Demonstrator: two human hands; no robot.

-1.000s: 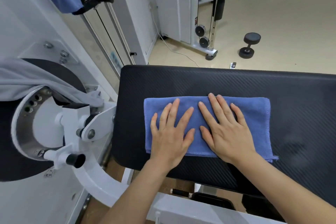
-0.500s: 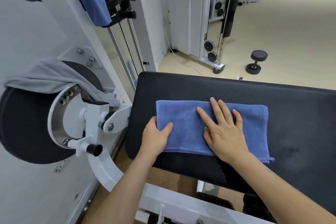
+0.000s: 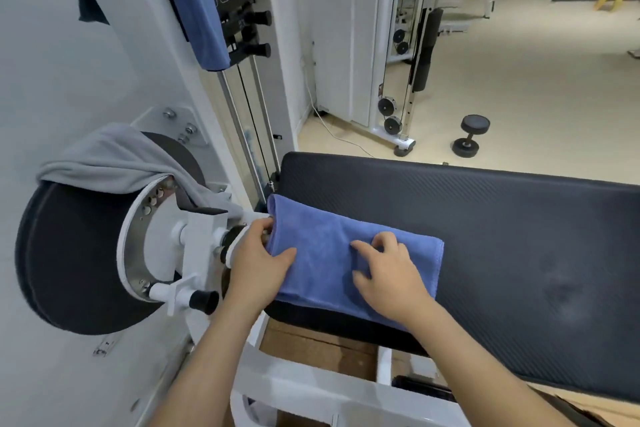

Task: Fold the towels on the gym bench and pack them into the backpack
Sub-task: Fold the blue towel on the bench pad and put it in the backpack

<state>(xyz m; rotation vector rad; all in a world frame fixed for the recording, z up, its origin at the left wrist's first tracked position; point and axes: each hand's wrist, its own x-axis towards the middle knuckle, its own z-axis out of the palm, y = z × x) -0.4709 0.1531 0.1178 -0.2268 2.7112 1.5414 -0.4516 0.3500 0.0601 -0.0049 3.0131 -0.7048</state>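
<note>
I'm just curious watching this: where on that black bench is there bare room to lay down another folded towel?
The bench pad lies bare to the right of the blue towel, out to the picture's edge, plus a strip behind the towel along the far edge. The left end is crowded: the left hand grips the towel's left edge, the right hand rests on it, and the grey-draped machine sits close beside.

Two hands, left [image 3: 258, 262] and right [image 3: 388, 274], on one blue towel [image 3: 325, 250] across the single bench [image 3: 502, 236]. A second blue towel [image 3: 197, 3] hangs up on the machine, one grey towel [image 3: 114, 159] drapes the roller, and one dumbbell [image 3: 469, 135] sits on the floor.
</note>
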